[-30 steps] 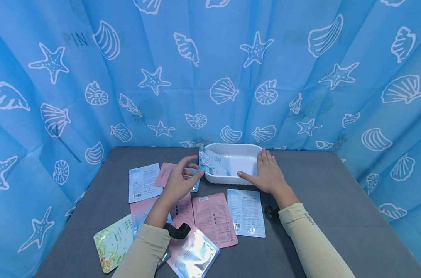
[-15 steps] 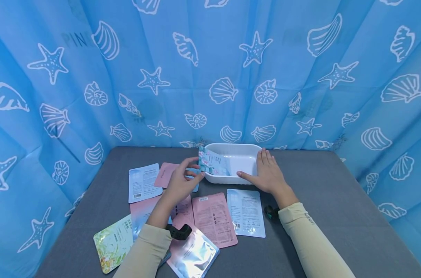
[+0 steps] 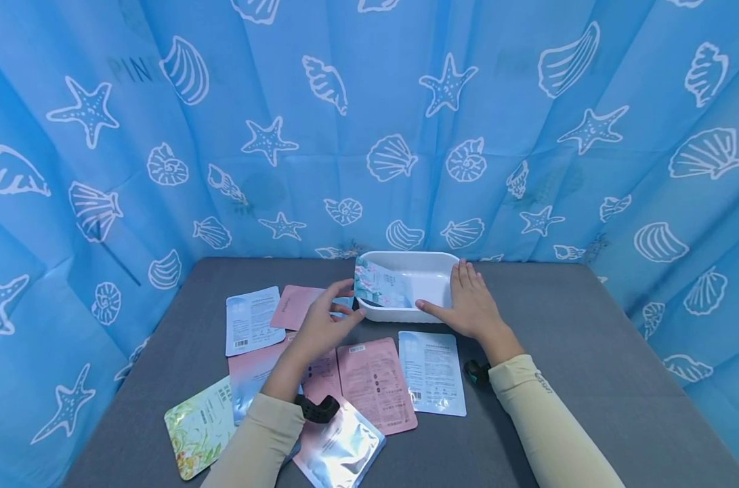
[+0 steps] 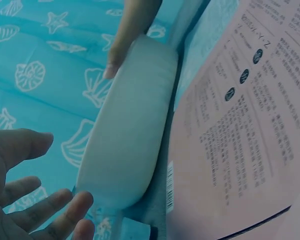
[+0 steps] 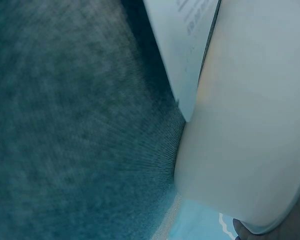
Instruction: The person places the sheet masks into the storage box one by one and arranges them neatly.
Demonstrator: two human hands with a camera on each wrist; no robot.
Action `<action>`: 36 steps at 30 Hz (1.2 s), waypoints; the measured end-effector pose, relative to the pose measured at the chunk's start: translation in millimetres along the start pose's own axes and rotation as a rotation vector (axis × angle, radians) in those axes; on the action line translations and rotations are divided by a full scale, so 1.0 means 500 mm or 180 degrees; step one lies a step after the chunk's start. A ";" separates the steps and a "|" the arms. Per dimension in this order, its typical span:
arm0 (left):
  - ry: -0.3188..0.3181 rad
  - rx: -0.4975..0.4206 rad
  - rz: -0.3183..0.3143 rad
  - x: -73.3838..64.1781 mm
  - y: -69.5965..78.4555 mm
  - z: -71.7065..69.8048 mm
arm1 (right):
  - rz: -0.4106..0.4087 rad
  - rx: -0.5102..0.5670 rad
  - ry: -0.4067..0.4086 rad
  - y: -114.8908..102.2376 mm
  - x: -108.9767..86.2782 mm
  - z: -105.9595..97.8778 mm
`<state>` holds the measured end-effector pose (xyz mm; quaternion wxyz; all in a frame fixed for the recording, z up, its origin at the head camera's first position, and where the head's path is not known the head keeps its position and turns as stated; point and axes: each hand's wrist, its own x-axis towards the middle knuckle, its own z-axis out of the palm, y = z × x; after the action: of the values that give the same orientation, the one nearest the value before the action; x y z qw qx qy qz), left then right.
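Note:
A white rectangular plastic basin (image 3: 393, 315) stands at the back of the table. At its left end lies a flat blue floral mask packet (image 3: 378, 281), leaning inside against the rim. My left hand (image 3: 323, 325) is at that left end, fingers spread and slightly bent, holding nothing. In the left wrist view its fingertips (image 4: 80, 202) are right at the basin's end. My right hand (image 3: 473, 305) rests on the basin's right end, fingers straight along the rim and thumb on the front edge. The right wrist view shows the basin's outer wall (image 5: 245, 120).
Several flat packets lie in front and to the left: a pink one (image 3: 378, 386), a pale blue one (image 3: 433, 373), a green one (image 3: 201, 423), a silvery one (image 3: 341, 447) and another pale blue one (image 3: 253, 318). Some overlap. A blue shell-print curtain (image 3: 369, 135) hangs behind the grey table (image 3: 588, 379).
The floral packet has slid from over the basin's left rim to the right, down into the basin. My left hand has shifted slightly right; my right hand has stayed on the rim.

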<state>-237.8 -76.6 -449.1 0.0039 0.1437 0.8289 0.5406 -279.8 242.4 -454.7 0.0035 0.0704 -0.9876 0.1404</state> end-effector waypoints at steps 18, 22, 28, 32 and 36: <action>-0.0098 0.0069 0.0114 0.001 -0.007 0.016 | -0.0018 0.0013 0.0020 0.000 0.002 0.001; -0.0100 0.0074 0.0112 0.000 -0.004 0.014 | -0.0013 0.0020 0.0032 0.000 0.000 -0.001; -0.0040 -0.0013 0.0032 -0.003 0.002 -0.001 | -0.0018 0.0032 0.0032 0.000 0.000 -0.001; 0.0001 -0.0093 -0.0052 -0.005 0.002 -0.021 | -0.0011 0.0012 -0.0006 0.002 0.002 0.000; 0.0071 -0.0127 -0.0087 -0.007 -0.002 -0.047 | -0.0013 0.0020 -0.0014 0.004 0.002 0.002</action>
<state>-238.4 -98.7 -440.7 0.0049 0.1262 0.8199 0.5585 -281.1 243.8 -455.9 0.0013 0.0728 -0.9870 0.1433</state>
